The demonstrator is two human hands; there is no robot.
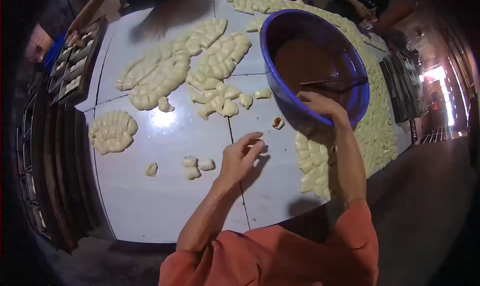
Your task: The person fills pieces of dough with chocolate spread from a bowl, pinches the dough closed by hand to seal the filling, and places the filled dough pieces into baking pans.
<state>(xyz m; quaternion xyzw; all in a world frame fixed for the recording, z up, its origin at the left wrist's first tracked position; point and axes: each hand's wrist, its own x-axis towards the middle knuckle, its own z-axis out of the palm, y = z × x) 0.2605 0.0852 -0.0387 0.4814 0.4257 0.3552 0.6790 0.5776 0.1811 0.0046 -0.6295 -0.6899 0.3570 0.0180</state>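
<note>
My left hand point(242, 157) hovers over the white table, thumb and fingers apart with nothing visible between them. Just beyond it lies a dough piece with brown filling point(278, 122). My right hand point(319, 104) reaches over the near rim of a large blue tub point(280, 83), its fingers bunched together; what they hold, if anything, is hidden. Brown filling point(305, 61) covers the tub's bottom, and a dark flat-bladed tool point(335, 81) lies across it. Three small rounded dough balls point(191, 166) sit together left of my left hand, with another dough piece point(151, 169) farther left.
Flattened pale dough pieces point(165, 71) spread across the table's point(165, 211) far side, with a round cluster point(113, 131) at left. More dough point(370, 131) runs behind and right of the tub. Dark trays point(80, 66) stand along the left edge. Other people's arms point(356, 5) show at the far side.
</note>
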